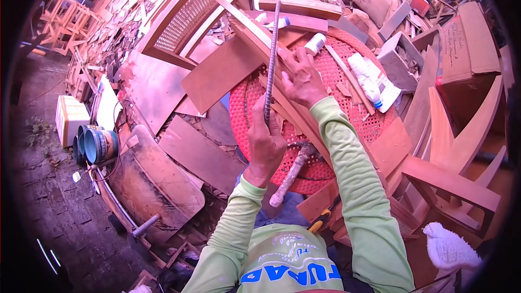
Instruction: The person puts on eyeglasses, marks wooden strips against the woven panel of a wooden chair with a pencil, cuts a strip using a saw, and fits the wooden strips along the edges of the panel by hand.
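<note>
My left hand is closed round the lower end of a ribbed metal rod, which points up and away from me. My right hand grips a long wooden rail, its fingers and thumb bent over the wood just right of the rod. This rail runs slantwise across a round red woven seat and reaches toward a chair back with cane webbing. Close to my body, a hammer with a whitish, stained handle lies on the woven surface. A white bottle lies just beyond my right hand.
Another white bottle lies on the right of the woven seat. Wooden boards and offcuts surround it. To the right are a cardboard box and curved chair parts. Blue-green buckets stand at left.
</note>
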`<control>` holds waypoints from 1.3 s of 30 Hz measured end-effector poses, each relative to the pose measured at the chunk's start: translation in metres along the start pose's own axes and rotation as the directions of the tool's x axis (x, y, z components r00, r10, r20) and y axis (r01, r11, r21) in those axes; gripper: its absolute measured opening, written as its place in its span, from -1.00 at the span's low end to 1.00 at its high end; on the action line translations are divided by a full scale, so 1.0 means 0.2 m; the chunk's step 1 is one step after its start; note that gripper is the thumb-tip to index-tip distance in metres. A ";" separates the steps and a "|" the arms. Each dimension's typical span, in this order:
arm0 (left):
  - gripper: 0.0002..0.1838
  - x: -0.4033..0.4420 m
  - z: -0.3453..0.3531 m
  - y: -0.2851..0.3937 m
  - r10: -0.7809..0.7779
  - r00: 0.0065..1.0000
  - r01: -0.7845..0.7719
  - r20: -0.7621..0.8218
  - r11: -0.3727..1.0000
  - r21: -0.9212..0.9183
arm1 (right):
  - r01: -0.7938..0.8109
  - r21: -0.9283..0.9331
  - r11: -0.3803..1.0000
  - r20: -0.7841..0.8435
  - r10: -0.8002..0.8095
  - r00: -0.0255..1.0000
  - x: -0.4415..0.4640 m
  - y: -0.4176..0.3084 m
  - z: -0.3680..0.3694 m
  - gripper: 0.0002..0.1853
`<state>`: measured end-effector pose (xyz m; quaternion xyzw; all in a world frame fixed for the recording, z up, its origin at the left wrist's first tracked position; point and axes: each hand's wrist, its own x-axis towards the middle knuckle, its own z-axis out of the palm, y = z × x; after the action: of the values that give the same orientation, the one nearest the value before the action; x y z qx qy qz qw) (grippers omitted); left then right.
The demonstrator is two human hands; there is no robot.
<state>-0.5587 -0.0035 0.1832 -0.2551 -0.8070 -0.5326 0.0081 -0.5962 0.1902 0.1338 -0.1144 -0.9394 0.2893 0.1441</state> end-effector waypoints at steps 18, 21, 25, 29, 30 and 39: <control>-0.59 -0.02 0.01 0.01 -0.029 1.000 0.029 0.010 0.999 0.023 | -0.027 -0.001 1.000 0.024 0.027 0.999 0.00 -0.01 0.01 -0.28; -0.61 -0.16 -0.04 0.06 -0.038 0.999 0.038 -0.021 0.999 0.024 | -0.026 0.003 1.000 0.010 0.026 1.000 0.01 -0.01 0.00 -0.30; -0.68 -0.06 -0.01 0.07 0.068 0.995 -0.065 -0.070 0.997 0.046 | -0.020 0.006 1.000 -0.023 0.020 1.000 -0.01 -0.04 -0.01 -0.28; -0.68 0.07 0.07 0.00 0.008 1.000 -0.008 -0.011 0.999 0.049 | 0.010 -0.029 1.000 0.021 -0.010 1.000 0.00 0.00 -0.01 -0.31; -0.66 0.07 0.06 0.00 0.049 0.998 -0.048 -0.026 0.997 0.058 | 0.018 0.032 0.999 0.031 -0.019 0.999 -0.03 0.02 -0.02 -0.30; -0.65 0.09 0.06 -0.05 0.105 0.994 -0.102 -0.037 0.993 0.060 | -0.097 -0.095 0.991 0.066 0.104 0.992 -0.14 -0.02 -0.05 -0.32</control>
<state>-0.5749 0.0117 0.1740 -0.2855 -0.8075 -0.5127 0.0594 -0.5682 0.1837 0.1376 -0.1578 -0.9492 0.2566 0.0907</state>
